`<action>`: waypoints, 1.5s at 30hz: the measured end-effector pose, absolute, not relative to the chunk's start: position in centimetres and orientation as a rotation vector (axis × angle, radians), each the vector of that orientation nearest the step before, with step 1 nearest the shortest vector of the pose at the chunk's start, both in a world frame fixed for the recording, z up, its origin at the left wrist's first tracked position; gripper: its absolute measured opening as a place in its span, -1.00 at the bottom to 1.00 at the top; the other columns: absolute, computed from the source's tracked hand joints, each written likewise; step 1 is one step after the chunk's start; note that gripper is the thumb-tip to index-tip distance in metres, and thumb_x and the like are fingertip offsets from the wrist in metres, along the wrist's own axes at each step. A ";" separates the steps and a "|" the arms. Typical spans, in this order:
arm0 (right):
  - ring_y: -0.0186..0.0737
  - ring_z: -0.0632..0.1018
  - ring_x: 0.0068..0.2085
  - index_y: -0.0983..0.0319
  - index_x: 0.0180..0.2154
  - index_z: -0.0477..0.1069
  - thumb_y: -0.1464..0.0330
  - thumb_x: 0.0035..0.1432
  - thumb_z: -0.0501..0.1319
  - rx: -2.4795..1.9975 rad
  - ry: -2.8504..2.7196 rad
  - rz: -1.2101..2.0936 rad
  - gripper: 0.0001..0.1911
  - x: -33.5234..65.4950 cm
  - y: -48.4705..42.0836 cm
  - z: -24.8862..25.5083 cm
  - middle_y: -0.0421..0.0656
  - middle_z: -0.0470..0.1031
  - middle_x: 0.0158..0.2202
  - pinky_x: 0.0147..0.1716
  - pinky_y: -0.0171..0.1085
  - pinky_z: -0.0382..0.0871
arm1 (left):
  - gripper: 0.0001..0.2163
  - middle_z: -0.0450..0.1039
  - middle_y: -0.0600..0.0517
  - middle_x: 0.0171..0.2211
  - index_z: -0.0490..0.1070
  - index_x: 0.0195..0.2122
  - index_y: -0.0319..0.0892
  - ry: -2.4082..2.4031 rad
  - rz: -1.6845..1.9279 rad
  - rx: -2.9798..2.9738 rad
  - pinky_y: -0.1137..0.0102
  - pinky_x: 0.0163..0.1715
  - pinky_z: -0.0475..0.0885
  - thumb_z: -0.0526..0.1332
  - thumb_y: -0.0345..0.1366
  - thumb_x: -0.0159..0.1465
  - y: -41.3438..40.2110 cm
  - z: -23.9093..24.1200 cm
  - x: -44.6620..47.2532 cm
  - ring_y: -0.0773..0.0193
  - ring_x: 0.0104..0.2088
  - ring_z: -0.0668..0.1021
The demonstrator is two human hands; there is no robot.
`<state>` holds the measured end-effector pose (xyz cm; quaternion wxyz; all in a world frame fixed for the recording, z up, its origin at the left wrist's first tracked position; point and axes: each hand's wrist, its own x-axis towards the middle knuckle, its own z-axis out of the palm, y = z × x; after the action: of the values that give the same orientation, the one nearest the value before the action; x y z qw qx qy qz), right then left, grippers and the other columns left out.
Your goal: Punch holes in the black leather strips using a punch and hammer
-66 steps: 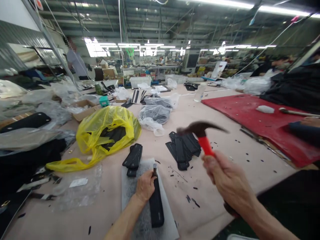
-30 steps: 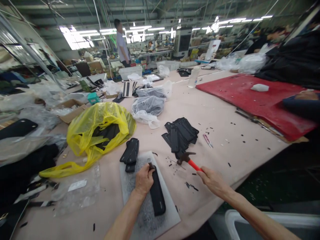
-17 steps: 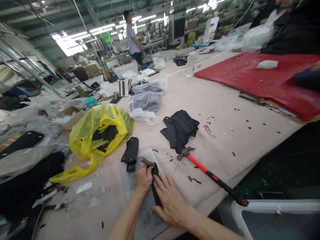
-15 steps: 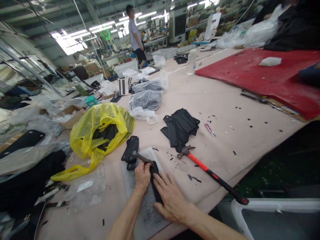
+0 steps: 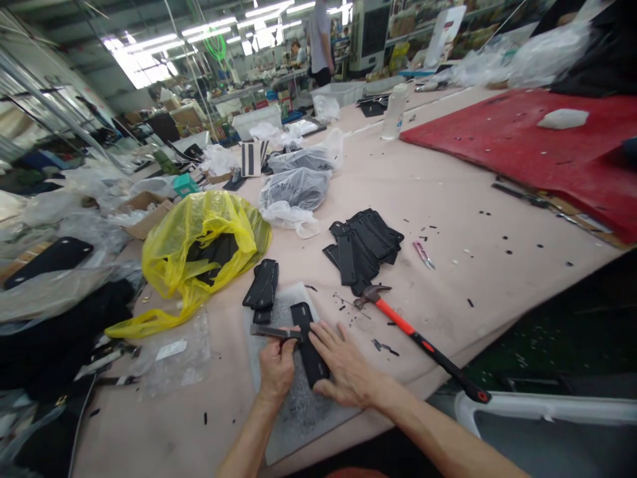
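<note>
My left hand (image 5: pixel 277 369) is closed around a dark steel punch (image 5: pixel 266 331), held sideways with one end against a black strip-shaped piece (image 5: pixel 301 317). That piece lies on a grey, worn pad (image 5: pixel 298 418). My right hand (image 5: pixel 347 366) rests flat along the strip's right edge, fingers stretched out. A small stack of similar black pieces (image 5: pixel 263 287) sits at the pad's far left corner. A larger pile of black pieces (image 5: pixel 369 245) lies beyond my right hand. To the right is a claw hammer (image 5: pixel 405 322) with a red and black handle.
Small thread snips (image 5: pixel 423 255) and black scraps are scattered on the pale table (image 5: pixel 448 199). A yellow plastic bag (image 5: pixel 206 232) stands at left, with clear bags (image 5: pixel 296 189) behind it. A red sheet (image 5: pixel 517 136) covers the far right. A person (image 5: pixel 320 43) stands in the background.
The punch has turned in my left hand, its free end swinging toward me, and more of the black strip shows. My right hand still rests on the strip. The background person appears further right.
</note>
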<state>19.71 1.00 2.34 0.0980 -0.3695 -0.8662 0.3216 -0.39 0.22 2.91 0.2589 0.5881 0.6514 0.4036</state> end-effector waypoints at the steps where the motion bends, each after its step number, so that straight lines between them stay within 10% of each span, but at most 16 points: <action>1: 0.10 -0.20 0.42 0.30 0.39 -0.20 0.04 0.07 0.27 -1.084 -2.567 0.934 0.05 19.4 2.2 2.3 0.10 -0.21 0.43 0.30 0.25 -0.44 | -0.75 0.63 -0.06 -0.19 0.56 -0.17 -0.17 1.759 1.094 1.602 0.22 -0.08 0.54 0.13 -0.20 0.30 0.1 2.9 -0.3 0.11 -0.15 0.63; 8: 0.16 -0.16 0.41 0.31 0.39 -0.17 -0.04 -0.05 0.34 -1.063 -2.564 0.892 0.17 17.5 7.1 2.0 0.15 -0.13 0.41 0.28 0.28 -0.39 | -0.77 0.64 -0.05 -0.22 0.56 -0.19 -0.18 1.756 1.142 1.613 0.25 -0.13 0.57 0.13 -0.27 0.27 0.7 1.9 -0.4 0.13 -0.18 0.65; 16: 0.11 -0.10 0.40 0.20 0.31 0.12 0.25 0.17 0.19 -1.222 -2.448 0.902 -0.31 18.7 4.0 1.7 -0.03 -0.01 0.41 0.29 0.23 -0.28 | -0.77 0.63 -0.05 -0.18 0.57 -0.17 -0.16 1.687 1.122 1.681 0.19 0.00 0.53 0.13 -0.28 0.28 0.2 1.1 -0.3 0.12 -0.10 0.63; 45: 0.06 0.22 0.27 0.22 0.15 0.28 0.31 0.21 0.16 -1.390 -2.210 0.601 -0.53 20.8 3.1 2.8 0.02 0.23 0.28 0.21 0.07 0.09 | -0.77 0.62 -0.06 -0.15 0.50 -0.11 -0.18 1.741 0.996 2.127 0.18 -0.03 0.55 0.10 -0.43 0.29 0.5 0.2 0.1 0.11 -0.09 0.63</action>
<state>20.81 3.07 2.77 0.2293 -0.5051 -0.8028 0.2185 0.10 0.50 0.23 0.1090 0.7232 0.5919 0.3386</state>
